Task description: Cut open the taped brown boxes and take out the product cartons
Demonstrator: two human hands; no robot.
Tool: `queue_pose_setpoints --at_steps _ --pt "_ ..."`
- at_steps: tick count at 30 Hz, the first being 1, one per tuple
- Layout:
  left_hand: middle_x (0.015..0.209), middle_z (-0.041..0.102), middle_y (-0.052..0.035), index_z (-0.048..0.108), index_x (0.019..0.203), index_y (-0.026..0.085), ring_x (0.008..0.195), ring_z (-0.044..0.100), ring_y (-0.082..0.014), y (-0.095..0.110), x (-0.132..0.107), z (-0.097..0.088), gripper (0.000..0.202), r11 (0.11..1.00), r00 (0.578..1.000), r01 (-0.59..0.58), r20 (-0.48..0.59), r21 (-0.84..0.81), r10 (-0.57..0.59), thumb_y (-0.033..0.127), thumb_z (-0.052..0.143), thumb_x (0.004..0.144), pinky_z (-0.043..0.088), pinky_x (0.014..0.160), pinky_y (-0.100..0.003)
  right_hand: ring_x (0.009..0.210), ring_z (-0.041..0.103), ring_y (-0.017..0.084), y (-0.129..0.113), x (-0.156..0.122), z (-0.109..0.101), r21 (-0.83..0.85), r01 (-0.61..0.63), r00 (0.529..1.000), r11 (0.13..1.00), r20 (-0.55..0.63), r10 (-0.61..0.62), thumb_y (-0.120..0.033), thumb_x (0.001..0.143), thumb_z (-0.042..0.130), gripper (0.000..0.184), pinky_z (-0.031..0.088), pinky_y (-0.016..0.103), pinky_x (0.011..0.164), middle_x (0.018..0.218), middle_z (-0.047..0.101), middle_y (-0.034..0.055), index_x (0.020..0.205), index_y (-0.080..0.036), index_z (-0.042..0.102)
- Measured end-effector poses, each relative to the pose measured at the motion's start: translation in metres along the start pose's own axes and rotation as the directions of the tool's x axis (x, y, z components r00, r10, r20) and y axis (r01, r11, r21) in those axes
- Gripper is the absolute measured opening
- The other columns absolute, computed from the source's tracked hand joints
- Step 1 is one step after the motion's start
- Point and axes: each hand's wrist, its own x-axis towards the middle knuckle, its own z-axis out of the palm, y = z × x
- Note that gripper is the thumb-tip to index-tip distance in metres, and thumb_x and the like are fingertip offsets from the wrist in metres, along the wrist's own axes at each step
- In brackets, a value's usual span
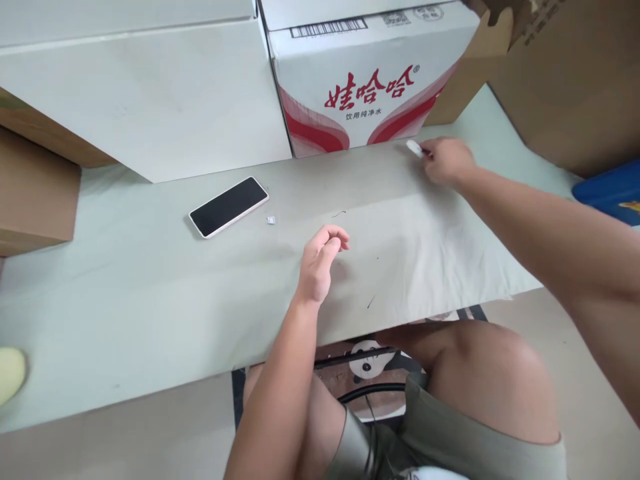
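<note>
My right hand (447, 160) is far out to the right, its fingers closed on a small white object (414, 148). The white end sticks out to the left, close to the foot of the red-and-white carton (373, 93); blur and my fingers hide the rest. Above the middle of the cloth-covered table, my left hand (320, 263) hovers with fingers loosely curled and nothing visible in it. Up and to its left lies a phone (229, 207) with a dark screen and pale edge. A tiny white piece (271, 220) rests just beside the phone.
A large white box (150, 100) stands at the back left, touching the carton. Brown cardboard boxes (37, 183) flank both ends. A blue object (607, 190) is at the right edge, a pale yellow one (11, 375) at the left. Dark threads (371, 302) lie on the pale cloth (165, 307).
</note>
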Motion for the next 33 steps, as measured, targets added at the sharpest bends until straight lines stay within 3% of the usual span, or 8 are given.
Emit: queue_pose_setpoints --at_steps 3,5,7,10,14,21,25,33 --pt "0.098 0.068 -0.0071 0.069 0.091 0.022 0.095 0.062 -0.0223 0.004 -0.001 0.006 0.029 0.998 1.0 0.003 -0.031 0.067 -0.001 0.048 0.057 0.091 0.051 0.091 -0.036 0.101 0.07 0.018 -0.039 -0.063 0.003 0.306 -0.024 0.999 0.952 -0.026 0.034 -0.023 0.097 0.044 0.029 0.058 0.034 0.087 0.114 0.068 0.0098 0.122 -0.019 0.057" --pt "0.108 0.072 -0.0078 0.072 0.097 0.022 0.101 0.063 -0.0224 0.007 -0.003 0.01 0.032 0.993 0.999 0.033 -0.008 0.115 -0.033 0.051 0.063 0.089 0.051 0.093 -0.036 0.098 0.072 0.017 -0.069 -0.114 0.009 0.811 -0.052 0.998 0.583 0.022 0.058 -0.032 0.092 0.055 0.027 0.061 0.032 0.082 0.113 0.066 0.0052 0.118 -0.025 0.053" --pt "0.107 0.074 -0.0079 0.073 0.101 0.021 0.098 0.065 -0.021 0.007 -0.006 0.015 0.04 0.99 0.986 0.104 0.12 0.098 -0.116 0.056 0.071 0.084 0.051 0.09 -0.034 0.099 0.072 0.016 -0.094 -0.162 0.015 0.959 -0.09 0.996 0.269 0.085 0.032 -0.038 0.083 0.069 0.032 0.062 0.033 0.086 0.106 0.064 0.0017 0.106 -0.026 0.05" --pt "0.085 0.073 -0.0045 0.075 0.095 0.018 0.079 0.065 -0.016 0.004 -0.013 0.019 0.043 0.978 0.939 0.202 0.271 0.058 -0.21 0.055 0.082 0.075 0.052 0.078 -0.031 0.1 0.071 0.016 -0.112 -0.205 0.019 0.98 -0.149 0.988 0.131 0.153 -0.023 -0.038 0.075 0.078 0.039 0.061 0.035 0.092 0.097 0.064 0.0003 0.096 -0.026 0.047" --pt "0.07 0.071 -0.0016 0.08 0.082 0.017 0.065 0.061 -0.0122 0.002 -0.021 0.012 0.029 0.96 0.959 0.217 0.144 0.178 -0.243 0.043 0.086 0.07 0.048 0.068 -0.028 0.105 0.07 0.018 -0.096 -0.211 0.013 0.966 -0.199 0.977 0.167 0.208 -0.039 -0.04 0.075 0.078 0.034 0.059 0.038 0.097 0.106 0.07 0.0041 0.096 -0.024 0.057" --pt "0.061 0.07 -0.0004 0.084 0.074 0.02 0.054 0.053 -0.0114 0.017 -0.022 -0.002 0.013 0.84 0.898 0.274 0.188 0.468 -0.398 0.032 0.084 0.068 0.034 0.054 -0.027 0.084 0.065 0.019 -0.069 -0.203 0.008 0.658 -0.006 0.828 0.753 0.425 -0.365 -0.053 0.086 0.066 0.04 0.049 0.032 0.074 0.101 0.076 0.0071 0.11 -0.021 0.075" --pt "0.061 0.07 -0.0011 0.083 0.073 0.019 0.055 0.055 -0.0117 0.019 -0.019 0.0 0.014 0.855 0.884 0.272 0.236 0.442 -0.403 0.031 0.087 0.067 0.037 0.056 -0.027 0.072 0.06 0.016 -0.071 -0.208 0.007 0.636 0.121 0.75 0.763 0.444 -0.489 -0.052 0.096 0.053 0.04 0.044 0.03 0.068 0.086 0.073 0.0041 0.111 -0.021 0.075" --pt "0.07 0.068 0.0004 0.077 0.077 0.017 0.066 0.06 -0.01 0.005 -0.01 0.012 0.046 0.982 0.982 0.178 0.08 -0.071 -0.172 0.053 0.098 0.058 0.052 0.07 -0.027 0.064 0.047 0.012 -0.077 -0.213 0.019 0.736 -0.11 0.792 0.669 0.471 -0.388 -0.079 0.096 0.042 0.062 0.039 0.029 0.06 0.075 0.055 0.0013 0.095 -0.02 0.059"
